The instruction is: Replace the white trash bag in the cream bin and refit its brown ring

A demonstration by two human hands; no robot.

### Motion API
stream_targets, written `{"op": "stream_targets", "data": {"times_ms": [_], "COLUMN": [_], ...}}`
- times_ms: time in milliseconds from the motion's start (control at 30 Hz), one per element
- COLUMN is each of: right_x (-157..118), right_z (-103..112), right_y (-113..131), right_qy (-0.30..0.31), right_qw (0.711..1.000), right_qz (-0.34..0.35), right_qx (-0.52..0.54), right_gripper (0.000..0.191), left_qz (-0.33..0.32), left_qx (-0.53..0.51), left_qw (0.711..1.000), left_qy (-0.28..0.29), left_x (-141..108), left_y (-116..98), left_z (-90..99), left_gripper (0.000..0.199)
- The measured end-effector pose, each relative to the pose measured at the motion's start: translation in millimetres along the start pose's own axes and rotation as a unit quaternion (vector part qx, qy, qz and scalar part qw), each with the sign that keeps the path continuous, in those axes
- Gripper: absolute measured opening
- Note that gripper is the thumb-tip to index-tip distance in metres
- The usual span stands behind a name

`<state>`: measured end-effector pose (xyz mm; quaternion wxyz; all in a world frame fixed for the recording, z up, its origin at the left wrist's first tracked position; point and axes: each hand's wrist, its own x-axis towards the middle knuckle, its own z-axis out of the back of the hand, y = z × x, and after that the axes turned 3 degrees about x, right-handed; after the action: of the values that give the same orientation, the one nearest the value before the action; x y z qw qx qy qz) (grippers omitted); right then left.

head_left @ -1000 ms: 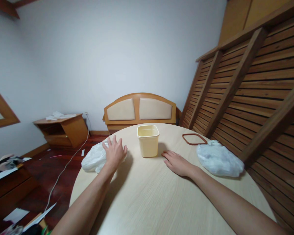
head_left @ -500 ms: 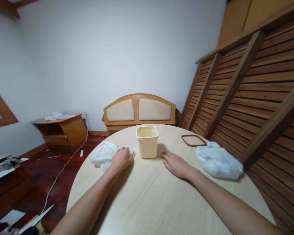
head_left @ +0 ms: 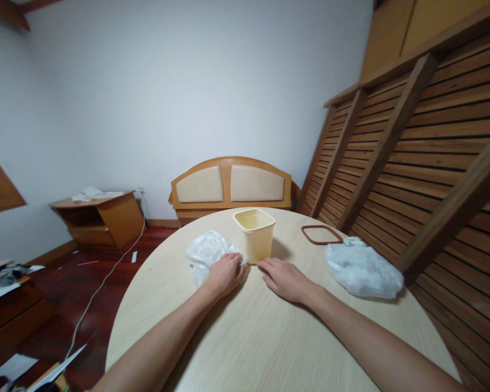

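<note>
A pale yellow square bin [head_left: 258, 242] stands upright on the round table, its open top facing up. My left hand [head_left: 227, 272] has its fingers closed on the edge of a crumpled clear plastic bag [head_left: 208, 250], just left of the bin's base. In front of the bin, my right hand [head_left: 285, 279] lies on the tabletop with its fingers stretched out. Its fingertips are close to the bin's bottom edge; I cannot tell whether they touch it.
A reddish-brown square ring [head_left: 320, 234] lies flat at the right back of the round table [head_left: 245, 348]. Beside it rests a bundled white plastic bag [head_left: 363, 268]. A slatted wooden panel [head_left: 392, 163] leans along the right. Behind the table is a headboard [head_left: 231, 182].
My left hand has moved right with the plastic bag. The bin has shifted slightly right and turned a little. My right hand has slid a bit left, nearer the bin's base.
</note>
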<state>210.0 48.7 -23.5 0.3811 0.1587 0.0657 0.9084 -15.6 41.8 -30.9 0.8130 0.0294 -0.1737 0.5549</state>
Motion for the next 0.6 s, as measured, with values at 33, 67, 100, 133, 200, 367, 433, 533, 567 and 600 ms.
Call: {"op": "stream_targets", "data": {"times_ms": [33, 67, 100, 133, 200, 367, 433, 533, 567, 600], "right_x": [0, 1, 1, 2, 3, 12, 15, 14, 12, 10], "right_z": [-2, -3, -5, -7, -12, -26, -30, -29, -26, -23], "right_y": [1, 1, 0, -1, -5, -17, -21, -22, -22, -22], "right_qy": [0.000, 0.001, 0.001, 0.000, -0.002, 0.014, 0.018, -0.006, -0.020, -0.035], "right_qw": [1.000, 1.000, 1.000, 1.000, 0.999, 0.998, 0.997, 0.995, 0.993, 0.991], "right_qz": [0.000, 0.000, -0.001, -0.003, -0.008, -0.021, -0.029, -0.039, -0.038, -0.034], "right_qx": [0.000, 0.003, 0.007, 0.014, 0.031, 0.054, 0.064, 0.092, 0.107, 0.126], "right_gripper": [0.040, 0.041, 0.043, 0.045, 0.049, 0.057, 0.059, 0.057, 0.055, 0.054], "left_qz": [-0.019, -0.038, -0.056, -0.071, -0.096, -0.157, -0.182, -0.218, -0.228, -0.238], "left_qx": [-0.008, -0.016, -0.023, -0.030, -0.041, -0.063, -0.074, -0.096, -0.107, -0.118], "left_qw": [1.000, 0.999, 0.998, 0.997, 0.995, 0.986, 0.980, 0.970, 0.967, 0.963], "left_qy": [0.001, 0.003, 0.004, 0.005, 0.007, 0.013, 0.022, 0.040, 0.045, 0.049], "left_x": [2, 3, 5, 5, 6, 0, -3, -10, -13, -16], "left_y": [1, 2, 3, 4, 4, 0, -2, -6, -7, -9], "left_z": [-3.2, -6.1, -8.5, -10.2, -12.0, -9.4, -6.6, 0.6, 4.0, 8.0], "left_gripper": [0.025, 0.027, 0.028, 0.030, 0.029, 0.028, 0.029, 0.033, 0.036, 0.041]}}
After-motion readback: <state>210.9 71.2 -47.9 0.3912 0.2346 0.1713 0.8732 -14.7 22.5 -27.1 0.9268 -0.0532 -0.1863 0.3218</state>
